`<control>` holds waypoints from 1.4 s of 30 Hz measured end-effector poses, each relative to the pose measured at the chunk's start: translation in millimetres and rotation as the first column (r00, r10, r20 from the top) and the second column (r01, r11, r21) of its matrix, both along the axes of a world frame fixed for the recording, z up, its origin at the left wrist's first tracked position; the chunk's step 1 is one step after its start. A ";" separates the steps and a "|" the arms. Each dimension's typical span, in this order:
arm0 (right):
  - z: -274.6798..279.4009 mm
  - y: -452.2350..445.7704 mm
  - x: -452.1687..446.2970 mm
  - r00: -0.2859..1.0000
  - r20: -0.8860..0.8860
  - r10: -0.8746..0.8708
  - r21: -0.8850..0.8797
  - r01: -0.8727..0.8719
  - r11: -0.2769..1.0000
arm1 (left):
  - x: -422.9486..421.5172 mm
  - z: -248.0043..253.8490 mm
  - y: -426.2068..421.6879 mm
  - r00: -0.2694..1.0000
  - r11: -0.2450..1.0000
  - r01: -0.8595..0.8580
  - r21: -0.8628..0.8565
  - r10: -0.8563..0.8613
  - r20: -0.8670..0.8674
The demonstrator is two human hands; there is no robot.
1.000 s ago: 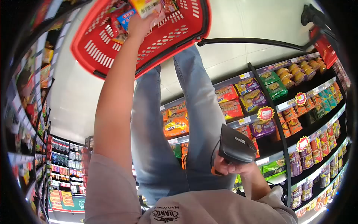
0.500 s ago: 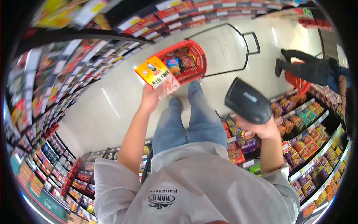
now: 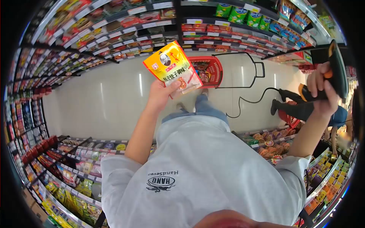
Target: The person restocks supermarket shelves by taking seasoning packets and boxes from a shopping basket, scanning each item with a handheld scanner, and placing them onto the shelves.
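My left hand [image 3: 161, 93] pinches the lower corner of a yellow, red and white packet [image 3: 173, 68], with its printed front facing up and the thumb over its edge. Off to the right, my right hand [image 3: 323, 89] is wrapped round the handle of a black and orange handheld scanner [image 3: 338, 72]. The scanner is raised, its wide head upright at the right edge of the view. A black cable [image 3: 243, 100] hangs from it towards my waist. Beyond the packet, a red basket [image 3: 216, 72] with several packages inside stands on the floor, partly hidden by the packet.
The basket's long black handle [image 3: 253, 57] stretches right over the pale floor [image 3: 121, 87]. Stocked shelves [image 3: 152, 23] line the far side, with more shelves [image 3: 81, 176] along the near side. At the right, another person [image 3: 304, 110] in dark trousers is beside a red basket.
My left hand has lifted the packet out of the basket and brought it up. My right hand has raised the scanner to the right. The view has shifted, so the basket appears farther off.
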State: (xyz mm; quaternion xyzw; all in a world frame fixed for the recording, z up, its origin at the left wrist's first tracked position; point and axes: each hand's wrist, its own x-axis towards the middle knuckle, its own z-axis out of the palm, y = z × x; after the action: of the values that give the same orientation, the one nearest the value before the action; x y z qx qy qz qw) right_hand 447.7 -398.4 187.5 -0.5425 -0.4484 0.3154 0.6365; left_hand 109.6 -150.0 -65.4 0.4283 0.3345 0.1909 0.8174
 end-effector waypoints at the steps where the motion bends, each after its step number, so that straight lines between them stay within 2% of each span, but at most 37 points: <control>1: 13.7 4.2 -7.0 0.999 0.022 0.039 -0.010 -0.039 0.999 | -13.4 3.1 1.8 1.000 1.000 -0.016 0.005 0.016 0.011; 3: 37.6 13.5 -17.1 0.992 0.046 0.120 -0.040 -0.118 0.992 | -34.9 8.3 2.0 0.999 1.000 0.005 -0.005 -0.004 0.050; 5: 50.6 20.8 -31.9 0.985 0.053 0.161 -0.086 -0.156 0.984 | -53.9 18.8 0.7 0.992 0.998 -0.045 -0.051 0.051 0.113; 8: 44.6 27.3 -67.7 0.995 0.046 0.087 -0.115 -0.081 0.990 | -82.8 25.0 3.5 0.975 0.990 -0.084 -0.112 0.105 0.197; 9: 41.3 33.5 -88.2 0.998 0.047 0.032 -0.165 -0.023 0.986 | -89.1 24.1 3.0 0.970 0.988 -0.081 -0.130 0.108 0.219; 11: 29.7 30.8 -106.3 0.990 0.059 0.128 -0.388 -0.095 0.917 | -107.3 23.5 3.0 0.960 0.993 -0.066 -0.098 0.090 0.265; 13: 16.6 29.2 -135.0 0.994 0.063 0.086 -0.493 -0.043 0.869 | -122.1 22.5 2.0 0.950 0.996 -0.050 -0.070 0.069 0.304; 16: -12.1 12.6 -157.4 0.985 -0.153 0.085 -0.608 -0.161 0.777 | -136.5 22.6 -0.4 0.938 0.995 -0.068 -0.076 0.089 0.335; 18: -50.7 -9.1 -171.0 0.962 -0.271 0.021 -0.674 -0.205 0.709 | -145.2 25.9 1.7 0.961 0.996 -0.081 -0.030 0.086 0.264; 19: -64.5 -10.3 -191.6 0.944 -0.327 -0.055 -0.671 -0.191 0.716 | -148.4 24.1 3.3 0.956 0.995 -0.098 -0.032 0.102 0.275; 21: -97.9 -12.6 -214.6 0.943 -0.334 -0.011 -0.594 -0.201 0.779 | -157.2 18.5 2.2 0.950 0.996 -0.088 -0.004 0.085 0.300; 25: -141.2 -2.8 -254.5 0.930 -0.360 -0.069 -0.488 -0.125 0.864 | -161.3 13.2 -2.3 0.929 0.987 -0.156 -0.032 0.158 0.334; 26: -146.6 4.2 -262.3 0.939 -0.339 -0.065 -0.487 -0.116 0.866 | -160.3 7.8 -3.6 0.919 0.972 -0.232 -0.047 0.234 0.316; 27: -150.6 8.2 -270.1 0.945 -0.319 -0.074 -0.493 -0.099 0.865 | -160.2 4.1 -6.7 0.907 0.953 -0.296 -0.066 0.302 0.292; 31: -147.0 24.7 -292.0 0.972 -0.212 -0.105 -0.485 -0.011 0.874 | -163.1 10.0 6.8 0.928 0.960 -0.273 -0.056 0.279 0.247; 33: -146.8 26.0 -295.2 0.967 -0.209 -0.143 -0.494 0.022 0.869 | -165.6 0.7 10.2 0.949 0.952 -0.302 0.045 0.296 0.106; 40: -147.4 15.8 -307.7 0.972 -0.187 -0.145 -0.494 0.035 0.869 | -180.7 -24.9 17.2 0.967 0.965 -0.254 0.068 0.253 0.029; 42: -149.6 15.0 -312.4 0.964 -0.213 -0.162 -0.494 0.037 0.869 | -188.5 -30.3 14.9 0.966 0.966 -0.253 0.046 0.250 0.066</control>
State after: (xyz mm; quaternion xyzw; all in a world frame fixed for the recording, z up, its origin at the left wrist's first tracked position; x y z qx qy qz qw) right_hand 135.3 -383.4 37.9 -0.6636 -0.2432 0.4493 0.5464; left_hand -78.9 -135.2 -95.8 0.3986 0.3565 0.3148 0.7842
